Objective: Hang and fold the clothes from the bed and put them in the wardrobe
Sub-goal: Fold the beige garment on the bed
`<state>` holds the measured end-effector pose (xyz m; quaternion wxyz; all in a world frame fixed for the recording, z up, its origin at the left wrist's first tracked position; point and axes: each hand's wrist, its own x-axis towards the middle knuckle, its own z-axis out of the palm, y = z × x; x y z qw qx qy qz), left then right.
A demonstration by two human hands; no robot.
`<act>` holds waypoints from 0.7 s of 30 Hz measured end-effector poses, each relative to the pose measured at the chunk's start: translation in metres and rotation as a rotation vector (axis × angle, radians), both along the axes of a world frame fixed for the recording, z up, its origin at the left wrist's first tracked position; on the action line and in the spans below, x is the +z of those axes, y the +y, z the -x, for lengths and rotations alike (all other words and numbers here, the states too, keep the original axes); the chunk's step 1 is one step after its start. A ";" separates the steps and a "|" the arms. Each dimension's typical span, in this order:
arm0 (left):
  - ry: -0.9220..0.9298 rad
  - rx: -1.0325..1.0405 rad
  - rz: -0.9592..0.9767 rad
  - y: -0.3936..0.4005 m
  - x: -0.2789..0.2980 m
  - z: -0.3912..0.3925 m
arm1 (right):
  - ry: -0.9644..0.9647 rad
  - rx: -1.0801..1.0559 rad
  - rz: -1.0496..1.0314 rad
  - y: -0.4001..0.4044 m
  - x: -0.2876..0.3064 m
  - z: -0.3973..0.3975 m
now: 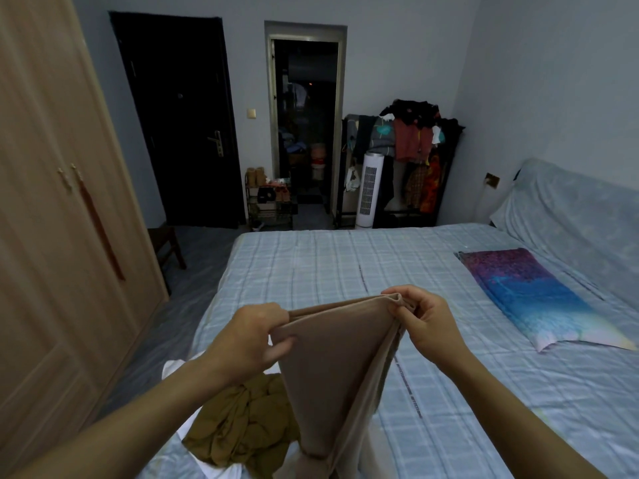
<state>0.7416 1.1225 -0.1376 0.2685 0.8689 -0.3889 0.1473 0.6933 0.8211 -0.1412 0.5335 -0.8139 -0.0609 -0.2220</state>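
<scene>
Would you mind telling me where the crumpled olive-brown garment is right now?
In the head view, the olive-brown garment lies crumpled at the bed's near left corner, on white cloth, below the left hand and beside the hanging beige garment.

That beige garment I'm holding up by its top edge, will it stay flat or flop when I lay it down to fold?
The beige garment probably flops: it hangs limp below the left hand and right hand. It looks thin and light, sagging between the grips, and may slide on the bed.
</scene>
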 end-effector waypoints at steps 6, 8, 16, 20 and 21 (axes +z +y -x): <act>-0.014 0.033 0.215 -0.019 0.027 0.000 | -0.069 -0.144 0.287 -0.010 0.005 0.002; 0.051 0.036 0.282 -0.024 0.035 0.002 | -0.057 -0.162 0.310 -0.013 0.006 0.004; 0.198 0.219 0.387 -0.042 0.069 0.015 | -0.074 -0.144 0.214 -0.020 0.030 0.007; 0.156 0.238 0.443 -0.042 0.081 0.033 | -0.110 -0.116 0.193 -0.020 0.043 0.017; 0.138 0.235 0.436 -0.042 0.086 0.040 | -0.116 -0.127 0.178 -0.019 0.046 0.023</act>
